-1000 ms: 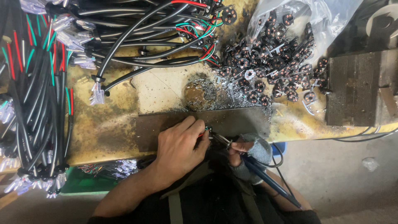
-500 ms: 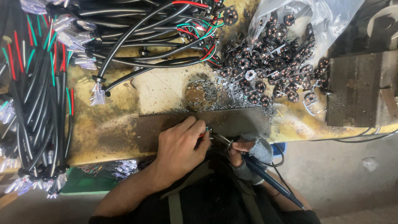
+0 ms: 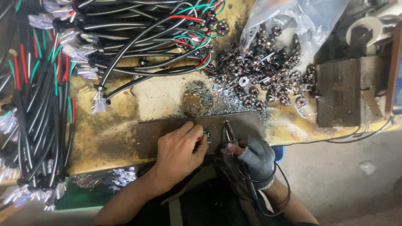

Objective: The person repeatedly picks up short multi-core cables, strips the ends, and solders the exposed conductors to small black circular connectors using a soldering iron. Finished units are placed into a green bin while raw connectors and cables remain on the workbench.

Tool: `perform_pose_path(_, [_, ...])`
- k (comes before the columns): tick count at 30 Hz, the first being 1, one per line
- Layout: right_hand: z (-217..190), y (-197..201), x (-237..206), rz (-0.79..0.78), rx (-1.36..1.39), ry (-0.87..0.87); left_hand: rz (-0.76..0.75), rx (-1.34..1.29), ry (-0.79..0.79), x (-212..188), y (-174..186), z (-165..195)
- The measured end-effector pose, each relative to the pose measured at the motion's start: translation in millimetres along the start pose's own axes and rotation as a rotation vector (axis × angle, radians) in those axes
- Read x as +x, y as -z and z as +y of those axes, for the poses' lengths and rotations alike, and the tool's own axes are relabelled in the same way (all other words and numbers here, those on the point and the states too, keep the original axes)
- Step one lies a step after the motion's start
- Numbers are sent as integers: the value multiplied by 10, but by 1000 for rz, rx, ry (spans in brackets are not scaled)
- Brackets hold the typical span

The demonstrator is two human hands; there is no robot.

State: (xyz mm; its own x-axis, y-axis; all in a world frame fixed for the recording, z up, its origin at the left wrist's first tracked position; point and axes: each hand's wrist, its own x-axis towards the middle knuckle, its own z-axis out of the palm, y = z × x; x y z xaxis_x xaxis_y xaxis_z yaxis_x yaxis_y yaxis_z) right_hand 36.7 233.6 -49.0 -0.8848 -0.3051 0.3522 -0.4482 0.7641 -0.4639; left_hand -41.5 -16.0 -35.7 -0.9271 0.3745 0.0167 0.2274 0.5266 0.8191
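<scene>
My left hand point(image 3: 181, 147) pinches the small wired part point(image 3: 205, 134) on the dark plate point(image 3: 146, 138); my gloved right hand point(image 3: 255, 155) grips the soldering iron point(image 3: 229, 133). A slip could burn my fingertips.

Two hands point(image 3: 180, 150), one soldering iron point(image 3: 229, 133), one plastic bag point(image 3: 293, 21), one metal block point(image 3: 339, 92).

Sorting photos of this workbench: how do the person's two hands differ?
The left hand is bare and lies palm down on the dark metal plate, pinching a small piece with coloured wires. The right hand wears a grey fingerless glove and grips a soldering iron, tip pointing up the bench. Both work close together at the bench's near edge.
</scene>
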Motion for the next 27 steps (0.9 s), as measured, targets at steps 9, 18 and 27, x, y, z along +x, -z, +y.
perform_pose_path(9, [-33, 169, -16, 80, -44, -180, 61, 51, -19, -38, -28, 150])
perform_pose_path(18, [201, 890, -113, 178, 221, -494, 54, 91, -8, -16, -127, 254])
perform_pose_path(27, [1825, 2283, 355, 339, -716, -289, 2, 71, 42, 13, -85, 222])
